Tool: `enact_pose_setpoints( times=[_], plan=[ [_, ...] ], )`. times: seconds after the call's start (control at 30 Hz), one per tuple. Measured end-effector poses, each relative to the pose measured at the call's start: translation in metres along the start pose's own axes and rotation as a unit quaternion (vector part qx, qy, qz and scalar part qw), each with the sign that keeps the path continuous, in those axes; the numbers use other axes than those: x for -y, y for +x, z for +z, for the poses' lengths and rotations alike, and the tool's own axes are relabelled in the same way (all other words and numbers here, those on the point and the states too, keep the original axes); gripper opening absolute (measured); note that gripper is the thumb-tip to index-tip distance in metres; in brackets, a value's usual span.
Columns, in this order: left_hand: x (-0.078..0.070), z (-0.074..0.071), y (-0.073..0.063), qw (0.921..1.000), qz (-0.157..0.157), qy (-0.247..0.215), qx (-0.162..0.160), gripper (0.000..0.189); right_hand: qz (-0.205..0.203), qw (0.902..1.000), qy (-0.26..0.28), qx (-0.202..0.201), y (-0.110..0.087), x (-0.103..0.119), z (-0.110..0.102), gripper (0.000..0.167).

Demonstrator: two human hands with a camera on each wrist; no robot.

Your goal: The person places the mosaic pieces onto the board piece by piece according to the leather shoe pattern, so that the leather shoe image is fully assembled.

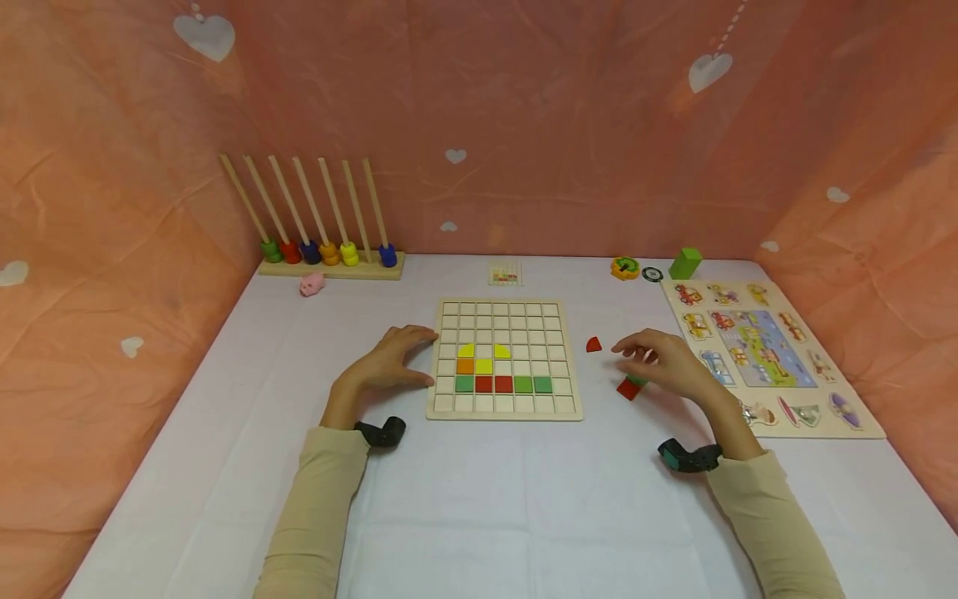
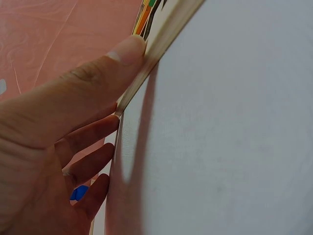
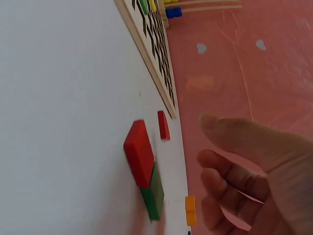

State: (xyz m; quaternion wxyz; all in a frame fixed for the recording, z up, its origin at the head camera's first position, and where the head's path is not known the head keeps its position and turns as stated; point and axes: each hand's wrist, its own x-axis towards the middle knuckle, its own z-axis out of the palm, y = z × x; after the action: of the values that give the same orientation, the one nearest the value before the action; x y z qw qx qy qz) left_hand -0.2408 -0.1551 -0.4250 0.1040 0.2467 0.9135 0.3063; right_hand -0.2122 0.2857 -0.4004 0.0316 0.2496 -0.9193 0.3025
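Observation:
A wooden grid board (image 1: 524, 321) lies mid-table, with yellow, orange, red and green tiles in some of its cells. My left hand (image 1: 385, 359) rests thumb and fingertips against the board's left edge, its fingers spread along it. To the right of the board, my right hand (image 1: 664, 363) hovers with relaxed, slightly bent fingers and nothing between them. Below it lie a red square tile (image 3: 139, 154) and a green tile (image 3: 155, 193), touching each other. A red quarter-round tile (image 1: 594, 344) sits apart, between the board and my right fingertips.
Behind the board is a small pattern card (image 1: 505, 274). A peg stand with coloured beads (image 1: 329, 270) and a pink pig (image 1: 311, 284) are at back left. On the right lies a picture puzzle board (image 1: 771, 408); near it stand a green block (image 1: 685, 264), a round disc (image 1: 652, 274) and an orange-green piece (image 1: 624, 267).

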Motion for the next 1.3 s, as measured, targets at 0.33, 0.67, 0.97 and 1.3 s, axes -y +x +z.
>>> enact_pose_setpoints(
  times=[0.33,0.67,0.97,1.3],
  plan=[
    [0.000,0.000,-0.001,1.0000,-0.003,-0.007,0.000,0.073,0.046,0.9966,0.015,0.066,-0.014,-0.010,-0.009,0.029],
    [-0.002,-0.001,-0.001,0.9999,-0.005,-0.012,0.000,0.073,0.045,0.9933,0.042,0.098,-0.019,-0.021,-0.009,0.029],
    [-0.002,-0.002,-0.002,0.9999,-0.011,-0.010,0.000,0.073,0.053,0.9966,0.009,0.063,-0.018,-0.025,-0.009,0.023],
    [-0.005,-0.002,-0.003,0.9999,-0.006,-0.009,0.001,0.072,0.007,0.9991,0.035,0.022,0.011,-0.007,-0.001,0.024]
  ],
)
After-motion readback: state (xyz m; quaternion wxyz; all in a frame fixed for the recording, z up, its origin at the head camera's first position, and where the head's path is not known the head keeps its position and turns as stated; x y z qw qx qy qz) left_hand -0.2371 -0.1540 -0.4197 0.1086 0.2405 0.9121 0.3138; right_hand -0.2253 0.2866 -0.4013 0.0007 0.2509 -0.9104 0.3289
